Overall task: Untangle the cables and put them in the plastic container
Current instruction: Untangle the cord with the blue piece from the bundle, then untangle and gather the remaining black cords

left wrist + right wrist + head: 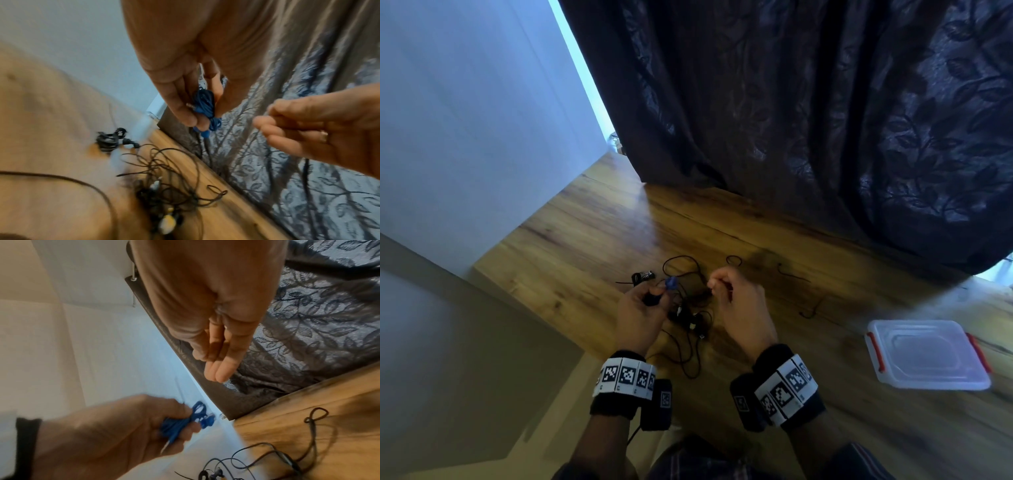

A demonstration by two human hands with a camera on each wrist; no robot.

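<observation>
Head view: left hand (642, 313) is raised over the wooden table (592, 219), fingers curled round a small blue cable bundle (670, 283) that sticks out past the fingertips. Right hand (739, 301) is just beside it, fingers curled inward; a thin dark strand seems to run from its fingertips, but this is too small to confirm. Directly under and between both hands lies the black cable tangle (688, 318). A separate coiled black cable (642, 276) sits just beyond the left hand. The plastic container (928, 354), lid on, red clasps, rests well off to the right of the right hand.

Left wrist view: thumb and fingers (185, 112) pinch the blue cable bundle (205, 104); a metal jack plug shows against the thumb. Right hand (320, 128) is near, fingers bent, contents not clear. Black cable tangle (164, 183) lies below on the table.

Right wrist view: right hand (218, 331) shows fingers straight and close together, thumb alongside; I cannot tell whether it holds anything. Left hand (115, 431) grips the blue cable bundle (185, 420) below it.
</observation>
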